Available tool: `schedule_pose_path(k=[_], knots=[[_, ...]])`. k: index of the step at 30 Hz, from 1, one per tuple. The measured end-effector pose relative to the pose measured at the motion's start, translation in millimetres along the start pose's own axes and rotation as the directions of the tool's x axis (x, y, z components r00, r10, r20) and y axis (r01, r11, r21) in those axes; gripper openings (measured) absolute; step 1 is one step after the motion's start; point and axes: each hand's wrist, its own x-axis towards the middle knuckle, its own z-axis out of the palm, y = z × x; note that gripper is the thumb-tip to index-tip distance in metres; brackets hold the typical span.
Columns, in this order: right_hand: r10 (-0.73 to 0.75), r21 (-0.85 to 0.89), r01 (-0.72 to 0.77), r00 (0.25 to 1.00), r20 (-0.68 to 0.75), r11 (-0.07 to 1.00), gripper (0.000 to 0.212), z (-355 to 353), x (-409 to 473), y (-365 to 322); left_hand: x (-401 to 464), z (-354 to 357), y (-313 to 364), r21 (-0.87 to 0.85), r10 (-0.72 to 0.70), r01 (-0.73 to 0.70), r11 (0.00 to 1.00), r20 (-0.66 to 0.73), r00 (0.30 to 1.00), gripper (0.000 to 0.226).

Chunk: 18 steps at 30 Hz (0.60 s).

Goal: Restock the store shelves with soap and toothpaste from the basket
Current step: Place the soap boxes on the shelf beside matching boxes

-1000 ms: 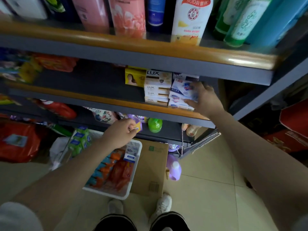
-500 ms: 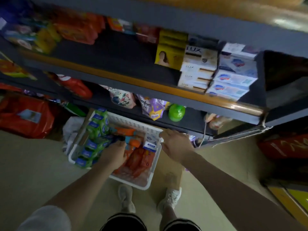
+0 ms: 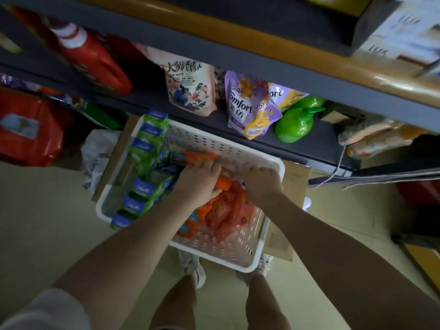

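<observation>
A white perforated basket (image 3: 273,163) sits on the floor below the lowest shelf. Green soap packs (image 3: 147,148) line its left side, and orange packs (image 3: 228,210) fill its middle. A long orange toothpaste box (image 3: 190,157) lies across the far part. My left hand (image 3: 197,182) is inside the basket, its fingers curled over the end of that orange box. My right hand (image 3: 260,181) reaches into the far right corner with its fingers curled downward. Whatever is under them is hidden.
The lowest shelf (image 3: 214,120) holds a red jug (image 3: 95,65), a pink refill pouch (image 3: 190,89), purple Comfort pouches (image 3: 245,103) and a green bottle (image 3: 295,120). A cardboard box (image 3: 295,184) lies under the basket's right side. Stacked Lux soap boxes (image 3: 400,41) show at top right.
My right hand left the soap boxes on the upper shelf and came down into the basket. My left hand went deeper into the basket. The view tilted down.
</observation>
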Motion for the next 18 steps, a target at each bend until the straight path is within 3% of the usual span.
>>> schedule_pose_path(k=[3, 5, 9, 12, 15, 18], knots=[[0.083, 0.28, -0.024, 0.976, -0.199, 0.96, 0.044, -22, -21, 17, 11, 11, 11, -0.082, -0.106, 0.109, 0.991, 0.038, 0.994, 0.079], [0.154, 0.378, -0.033, 0.943, -0.294, 0.925, 0.044, -36, -37, 26, 19, 17, 21, -0.145, -0.215, 0.226, 0.963, 0.087, 0.973, 0.085], [0.23, 0.45, -0.05, 0.905, -0.357, 0.892, 0.045, -51, -64, 46, 30, 24, 35, -0.151, -0.33, 0.353, 0.923, 0.159, 0.931, 0.076], [0.31, 0.539, -0.088, 0.889, -0.337, 0.838, 0.047, -63, -85, 64, 26, 11, 33, -0.25, -0.369, 0.397, 0.883, 0.152, 0.917, 0.064], [0.381, 0.665, -0.106, 0.88, -0.284, 0.74, 0.045, -84, -105, 79, 6, -36, 30, -0.369, -0.424, 0.406, 0.836, 0.035, 0.905, 0.061], [0.509, 0.852, -0.108, 0.837, -0.2, 0.513, 0.035, -117, -129, 94, -23, -104, 37, -0.494, -0.393, 0.246, 0.834, -0.22, 0.893, 0.055]])
